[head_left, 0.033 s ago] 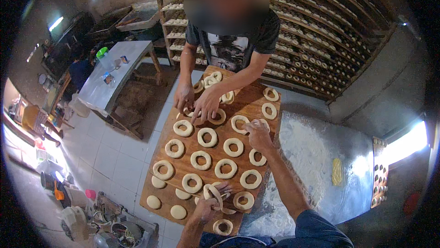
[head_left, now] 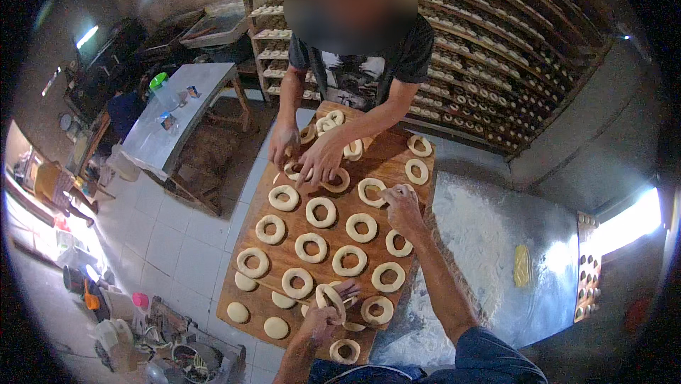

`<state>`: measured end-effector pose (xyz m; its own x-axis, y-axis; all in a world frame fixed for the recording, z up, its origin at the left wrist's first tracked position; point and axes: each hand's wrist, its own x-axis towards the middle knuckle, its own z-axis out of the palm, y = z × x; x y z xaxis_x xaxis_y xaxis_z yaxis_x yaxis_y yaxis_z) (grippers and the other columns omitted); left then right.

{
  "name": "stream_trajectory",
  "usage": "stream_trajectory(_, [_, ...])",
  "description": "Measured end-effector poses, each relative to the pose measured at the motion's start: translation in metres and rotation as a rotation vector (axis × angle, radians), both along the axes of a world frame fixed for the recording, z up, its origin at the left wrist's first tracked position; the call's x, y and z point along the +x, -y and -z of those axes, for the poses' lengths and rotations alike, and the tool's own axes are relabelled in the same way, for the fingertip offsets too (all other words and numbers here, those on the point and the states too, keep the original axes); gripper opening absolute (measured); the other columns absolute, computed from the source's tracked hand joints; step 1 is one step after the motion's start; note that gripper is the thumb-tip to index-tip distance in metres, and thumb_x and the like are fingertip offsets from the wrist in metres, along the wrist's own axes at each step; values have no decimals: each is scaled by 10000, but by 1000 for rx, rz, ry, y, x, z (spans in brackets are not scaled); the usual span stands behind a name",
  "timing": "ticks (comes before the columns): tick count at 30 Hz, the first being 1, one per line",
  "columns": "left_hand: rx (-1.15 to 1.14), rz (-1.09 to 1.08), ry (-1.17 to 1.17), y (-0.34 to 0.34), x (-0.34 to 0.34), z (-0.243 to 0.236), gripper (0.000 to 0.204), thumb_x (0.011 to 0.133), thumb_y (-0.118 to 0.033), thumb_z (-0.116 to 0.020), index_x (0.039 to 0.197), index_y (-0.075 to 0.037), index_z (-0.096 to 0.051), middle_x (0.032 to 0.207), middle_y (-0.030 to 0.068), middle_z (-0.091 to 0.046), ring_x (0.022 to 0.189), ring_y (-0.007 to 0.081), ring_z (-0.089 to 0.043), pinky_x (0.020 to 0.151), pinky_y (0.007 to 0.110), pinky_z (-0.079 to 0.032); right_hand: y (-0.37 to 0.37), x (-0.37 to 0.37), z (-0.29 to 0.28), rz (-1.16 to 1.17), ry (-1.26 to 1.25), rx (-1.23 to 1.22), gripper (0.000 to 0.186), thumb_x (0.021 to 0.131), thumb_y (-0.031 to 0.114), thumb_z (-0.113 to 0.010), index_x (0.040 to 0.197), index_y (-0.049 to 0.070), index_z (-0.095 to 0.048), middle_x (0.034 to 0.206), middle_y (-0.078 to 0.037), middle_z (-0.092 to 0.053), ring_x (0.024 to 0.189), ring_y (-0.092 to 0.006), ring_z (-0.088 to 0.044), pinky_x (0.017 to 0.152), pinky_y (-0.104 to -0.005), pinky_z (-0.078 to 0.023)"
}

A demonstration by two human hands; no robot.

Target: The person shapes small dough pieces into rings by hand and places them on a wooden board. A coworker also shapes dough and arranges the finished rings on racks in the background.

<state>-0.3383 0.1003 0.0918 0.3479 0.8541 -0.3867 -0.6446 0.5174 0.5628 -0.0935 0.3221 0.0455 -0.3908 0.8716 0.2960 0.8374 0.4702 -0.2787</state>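
Note:
Rows of pale dough rings [head_left: 310, 248] lie on a wooden board [head_left: 250, 304]. Near the board's close edge, my left hand [head_left: 317, 325] is closed around a raised dough ring [head_left: 330, 303] that stands on edge, tilted. My right hand [head_left: 404, 214] is at the board's right side, its fingers bent and pinched at another dough ring, mostly hidden behind them. Flat dough discs [head_left: 277, 327] sit at the near left. Across the board, a co-worker's two hands [head_left: 323, 160] bend over dough rings, fingers pointing down.
A floured metal table [head_left: 472, 221] adjoins the board's right side, with a yellowish lump [head_left: 522, 265] on it. Behind the co-worker, tall racks [head_left: 468, 51] hold trays of dough. Another table [head_left: 181, 107] stands at the left, and machinery [head_left: 188, 363] lies at the lower left.
My right hand has shifted very slightly at the ring. The co-worker's hands have moved a little. My left hand and its dough ring look the same.

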Motion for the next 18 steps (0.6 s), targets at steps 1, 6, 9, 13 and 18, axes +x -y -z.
stream_trajectory(1, [-1, -12, 12, -3, 0, -4, 834, 599, 33, -461, 1430, 84, -402, 1419, 204, -494, 1323, 290, -486, 1155, 422, -364, 4, -2, -11, 23, -37, 67, 258, 843, 19, -558, 1080, 61, -651, 1123, -160, -647, 1135, -322, -568, 985, -465, -447])
stream_trajectory(6, [5, -174, 267, -15, 6, -18, 948, 551, 56, -476, 1489, 43, -344, 1499, 164, -408, 1319, 247, -475, 1103, 370, -407, 126, -41, -63, 75, -704, -547, 276, 902, 214, -660, 1092, 20, -609, 974, -144, -646, 844, -179, -636, 739, -337, -517])
stream_trajectory(9, [76, -62, 70, -24, 5, -36, 988, 519, 76, -503, 1494, 12, -355, 1481, 144, -438, 1212, 239, -543, 986, 341, -490, 161, -69, -82, 20, -699, -616, 336, 849, 231, -715, 1078, 13, -599, 966, -146, -642, 885, -224, -626, 794, -370, -507])
stream_trajectory(13, [20, -93, 20, -27, 10, -21, 916, 529, 52, -517, 1439, 23, -418, 1302, 132, -576, 1091, 252, -616, 929, 332, -519, 167, -78, -83, -55, -684, -565, 339, 820, 209, -727, 1056, 8, -589, 920, -130, -634, 886, -237, -630, 805, -389, -501])
stream_trajectory(18, [304, 46, -51, -61, 30, -21, 679, 796, -201, -686, 1396, 8, -447, 1431, 175, -502, 1207, 280, -571, 982, 374, -493, 137, -55, -49, 99, -1325, -786, 113, 908, 110, -614, 942, 43, -529, 833, -63, -624, 712, -150, -636, 624, -264, -511])
